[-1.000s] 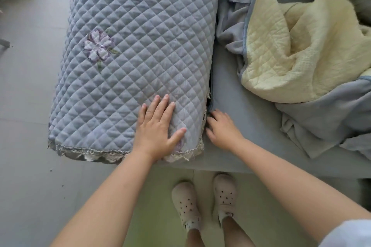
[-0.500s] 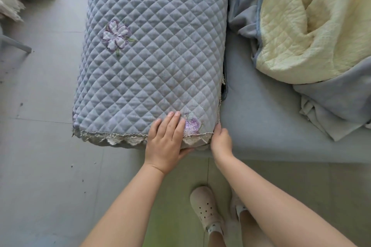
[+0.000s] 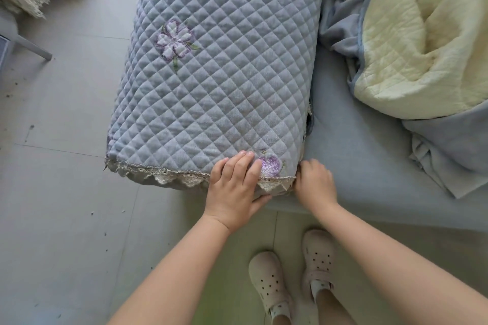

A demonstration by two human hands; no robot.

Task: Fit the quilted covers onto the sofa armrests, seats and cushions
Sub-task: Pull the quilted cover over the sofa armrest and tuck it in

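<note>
Hands moved down to front end of armrest since a second ago. Left hand (image 3: 233,190) laid flat on quilted cover (image 3: 219,82), fingers straight, thumb tucked under lace edge (image 3: 169,175). Right hand (image 3: 315,185) curled at cover's corner beside seat (image 3: 356,155); pinch cannot be told. Armrest cover judged nearly fitted. Other covers (image 3: 412,60) heaped on seat, not yet fitted.
</note>
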